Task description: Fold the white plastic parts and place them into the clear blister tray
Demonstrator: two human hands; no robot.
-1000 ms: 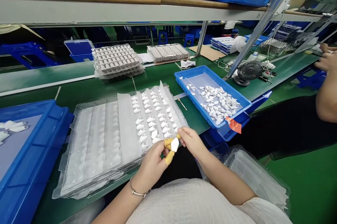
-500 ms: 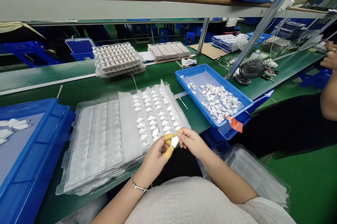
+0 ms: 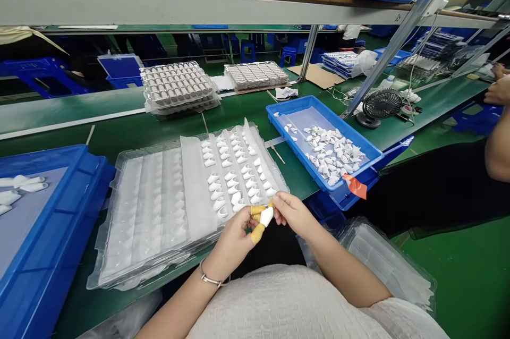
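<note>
My left hand [image 3: 241, 230], with yellow finger cots on its thumb and fingers, pinches a small white shell-shaped piece [image 3: 266, 216]. My right hand [image 3: 294, 214] is closed at the upper end of that piece, its thumb and a yellow-covered fingertip pressed together there. Just beyond both hands lies a clear plastic tray [image 3: 104, 254]. Rows of similar white pieces [image 3: 215, 186] sit in its right half. A translucent sheet [image 3: 195, 190] lies across the middle. To the right, a blue bin [image 3: 285, 140] holds a loose heap of white pieces [image 3: 334, 150].
Another blue bin [image 3: 75, 217] with longer white parts stands at the left. Stacked trays of cylinders [image 3: 179, 84] are at the back. A black fan [image 3: 381, 105] stands beside a slanted metal post [image 3: 398, 36]. A person's arm [image 3: 498, 142] shows at the right edge.
The white piece has turned in my fingers, and more of its rounded face shows now. My right fingertips have shifted slightly. The trays and bins stay where they were.
</note>
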